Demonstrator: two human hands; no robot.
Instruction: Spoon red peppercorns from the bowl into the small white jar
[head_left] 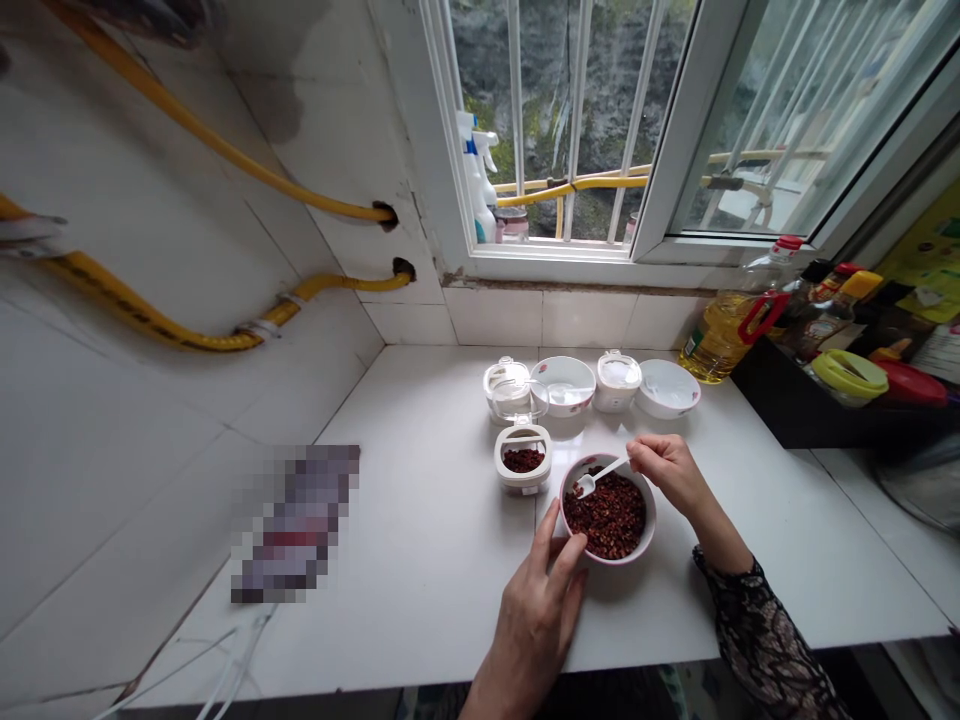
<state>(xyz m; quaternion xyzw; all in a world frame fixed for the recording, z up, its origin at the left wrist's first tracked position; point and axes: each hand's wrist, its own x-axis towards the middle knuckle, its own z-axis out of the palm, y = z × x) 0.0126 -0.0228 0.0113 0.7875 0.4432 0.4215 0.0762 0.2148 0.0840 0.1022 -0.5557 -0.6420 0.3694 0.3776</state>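
Note:
A white bowl (651, 520) with a pink rim stands on the counter, filled with small dark red dried pieces (611, 520) that look like Sichuan peppercorns. My left hand (536, 600) is at its lower left side, fingers against the wall and rim. In my right hand (667, 470) the thumb and fingers pinch the handle of a small white spoon (600, 477). The spoon's head is inside the bowl, over the left part of the contents, with a few pieces on it. Just left of the bowl sits a square seasoning jar (523, 475), lid raised, holding similar red pieces.
Behind stand another seasoning jar (510, 390), a white bowl (562, 385), a lidded jar (618, 380) and a second bowl (669, 390). An oil bottle (720, 330) and a black condiment box (787, 400) are at right. A pixelated object (296, 525) with white cables lies left.

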